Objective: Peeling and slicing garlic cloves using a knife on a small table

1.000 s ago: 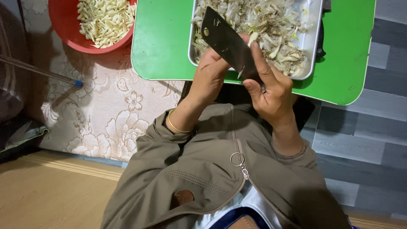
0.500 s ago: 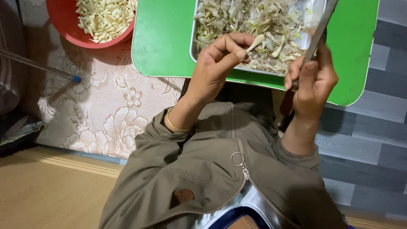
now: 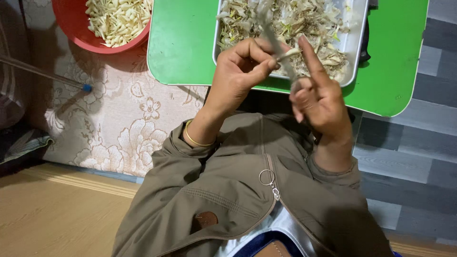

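Since half a second ago the knife (image 3: pixel 276 45) has swung across to the clove (image 3: pixel 289 53) pinched in the left hand (image 3: pixel 240 71) above the tray (image 3: pixel 354 45), the right hand (image 3: pixel 319 97) closed on its handle, so a slip could nick the pinching fingertips.

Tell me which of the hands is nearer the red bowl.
Left. The left hand hangs over the tray's near edge, on the red bowl's side; the right hand is farther off, beyond the left hand.

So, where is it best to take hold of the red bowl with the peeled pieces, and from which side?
Probably the bare rim of the red bowl at its near edge, coming from the floral mat side. The pale pieces fill the middle, and the green table crowds its right side.
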